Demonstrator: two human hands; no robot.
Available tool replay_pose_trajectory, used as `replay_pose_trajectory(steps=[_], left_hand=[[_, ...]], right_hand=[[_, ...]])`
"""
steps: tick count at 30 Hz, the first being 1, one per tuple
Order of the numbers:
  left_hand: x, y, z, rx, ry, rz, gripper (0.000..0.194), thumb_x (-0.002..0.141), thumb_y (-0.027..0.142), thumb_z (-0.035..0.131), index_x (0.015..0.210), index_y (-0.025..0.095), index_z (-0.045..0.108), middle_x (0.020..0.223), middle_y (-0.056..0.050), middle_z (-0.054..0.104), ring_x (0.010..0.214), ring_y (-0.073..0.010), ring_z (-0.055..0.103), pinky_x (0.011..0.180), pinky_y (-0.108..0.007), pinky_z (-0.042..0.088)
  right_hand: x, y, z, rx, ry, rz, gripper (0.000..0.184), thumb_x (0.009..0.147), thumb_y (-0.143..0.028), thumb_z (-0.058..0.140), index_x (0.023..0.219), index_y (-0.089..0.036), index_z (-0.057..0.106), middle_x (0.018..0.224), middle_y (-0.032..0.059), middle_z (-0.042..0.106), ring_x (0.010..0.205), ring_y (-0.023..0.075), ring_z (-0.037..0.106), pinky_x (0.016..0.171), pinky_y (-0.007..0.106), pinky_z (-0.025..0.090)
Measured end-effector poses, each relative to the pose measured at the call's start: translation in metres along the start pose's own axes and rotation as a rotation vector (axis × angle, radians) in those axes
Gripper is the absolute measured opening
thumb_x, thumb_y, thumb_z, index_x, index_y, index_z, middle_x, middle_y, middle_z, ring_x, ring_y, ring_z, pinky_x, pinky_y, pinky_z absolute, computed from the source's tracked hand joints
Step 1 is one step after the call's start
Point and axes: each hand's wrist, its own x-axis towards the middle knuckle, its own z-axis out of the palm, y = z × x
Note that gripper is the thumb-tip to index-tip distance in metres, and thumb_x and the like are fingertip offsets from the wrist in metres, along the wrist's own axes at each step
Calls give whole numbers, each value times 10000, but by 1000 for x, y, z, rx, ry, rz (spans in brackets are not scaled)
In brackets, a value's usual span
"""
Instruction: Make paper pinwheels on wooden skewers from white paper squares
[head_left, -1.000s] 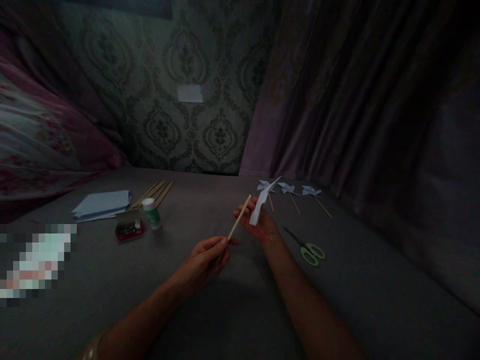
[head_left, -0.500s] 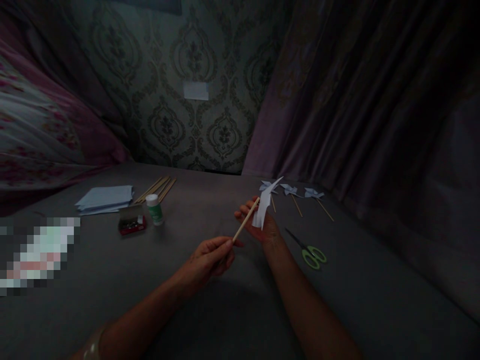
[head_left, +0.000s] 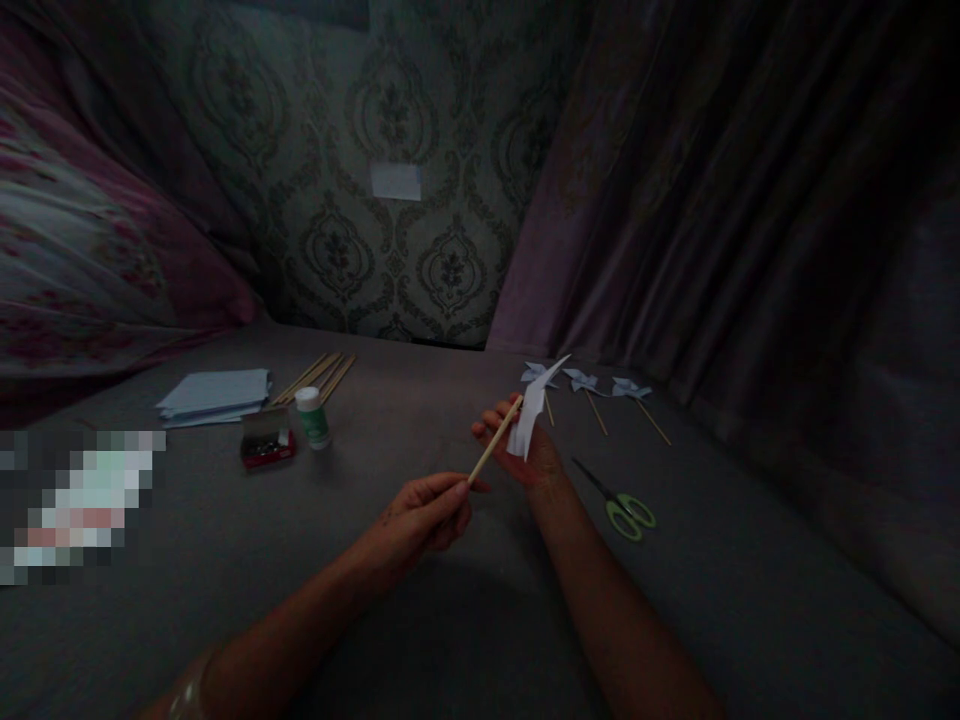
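Observation:
My left hand (head_left: 431,512) is closed around the lower end of a thin wooden stick (head_left: 491,448), which tilts up to the right. At the stick's upper end is a white paper pinwheel (head_left: 529,415), seen nearly edge-on. Behind the pinwheel is my right hand (head_left: 536,462), its fingers loosely bent and apart. The paper covers part of that palm, so I cannot tell whether it touches the pinwheel. To the right of my right wrist lie scissors (head_left: 619,503) with green handles. Several paper pinwheels on sticks, one of them a pinwheel (head_left: 583,382), lie beyond my right hand.
At the left of the grey-covered surface (head_left: 420,400) are a stack of paper (head_left: 214,394), several loose wooden sticks (head_left: 319,378), a white-and-green bottle (head_left: 313,418) and an open red box (head_left: 268,448) of small items. A patterned wall (head_left: 450,260) and curtains (head_left: 675,200) stand behind.
The whole view has shifted very slightly. Both hands, the stick and the pinwheel keep practically the same pose.

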Motion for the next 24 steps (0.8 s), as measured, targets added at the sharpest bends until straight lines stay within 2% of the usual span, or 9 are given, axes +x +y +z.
replay_pose_trajectory(steps=[6, 11, 15, 20, 24], left_hand=[[-1, 2, 2, 1, 19, -18, 420, 797, 483, 651, 1025, 131, 675, 570, 38, 464, 434, -35, 300, 427, -220, 146], [0, 1, 2, -17, 11, -20, 414, 779, 488, 669, 996, 136, 678, 564, 39, 471, 417, -27, 279, 424, -219, 138], [0, 1, 1, -19, 9, -24, 411, 785, 474, 667, 1024, 140, 680, 565, 37, 477, 424, -32, 298, 425, -215, 156], [0, 0, 1, -13, 28, -25, 433, 775, 475, 680, 1054, 144, 680, 562, 36, 484, 430, -35, 322, 428, -214, 166], [1, -1, 0, 1, 14, -25, 453, 775, 494, 673, 1061, 142, 674, 561, 34, 496, 422, -33, 323, 428, -217, 168]], right_hand=[[-1, 0, 1, -38, 17, -14, 169, 669, -307, 753, 711, -272, 593, 579, -83, 400, 567, 110, 389, 711, 306, 458], [-2, -1, 5, -38, 65, -8, 201, 637, -302, 767, 669, -262, 573, 561, -83, 410, 556, 109, 383, 686, 306, 464], [-1, -2, 6, -19, 35, -8, 231, 603, -292, 792, 658, -256, 571, 559, -90, 423, 550, 97, 388, 680, 291, 469], [-1, -1, 4, -41, 30, -17, 216, 643, -297, 777, 657, -257, 565, 562, -89, 431, 554, 101, 403, 698, 302, 473], [-2, -1, 5, -16, -7, -27, 272, 579, -296, 833, 664, -253, 579, 581, -97, 462, 566, 92, 433, 707, 290, 482]])
